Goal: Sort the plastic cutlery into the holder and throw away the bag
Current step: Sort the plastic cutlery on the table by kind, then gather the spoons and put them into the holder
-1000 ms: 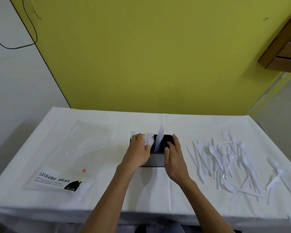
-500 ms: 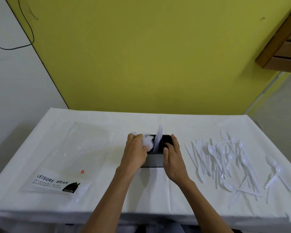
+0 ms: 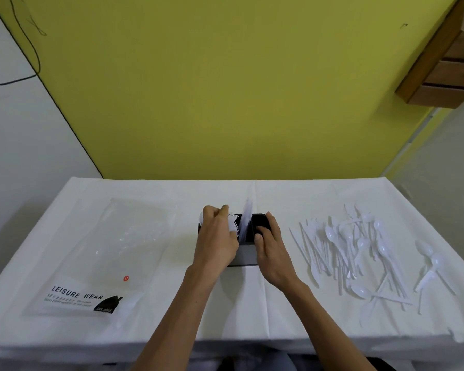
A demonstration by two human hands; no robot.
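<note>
The left hand (image 3: 217, 236) is closed, its fingers curled round a bundle of white plastic forks (image 3: 232, 226) that stands in the end compartment of the black cutlery holder (image 3: 248, 255). The tines show just past its knuckles. The right hand (image 3: 272, 254) sits close beside the left hand, with only a narrow gap between the two. It holds the other end of the cutlery holder, with the thumb laid on the near rim and the fingers reaching, fairly straight, along the outer wall. The dark compartment between that thumb and those fingers looks empty, though part of it is hidden.

Between the two hands, in the middle compartment, a few white plastic knives (image 3: 246, 219) stand upright and lean slightly away from the person.

Out beyond the right hand, well apart from it, the loose cutlery (image 3: 346, 253) lies in a heap of spoons and knives on the bench (image 3: 252, 317), which is covered in a white cloth. A few more spoons (image 3: 429, 257) lie further out on the same side.

Out beyond the left hand, the clear plastic bag (image 3: 105, 250) lies flat, printed "LEISURE WEAR" along its near edge, with a small red sticker (image 3: 126, 278) on it.

Past both hands rises a yellow wall (image 3: 225, 89).
</note>
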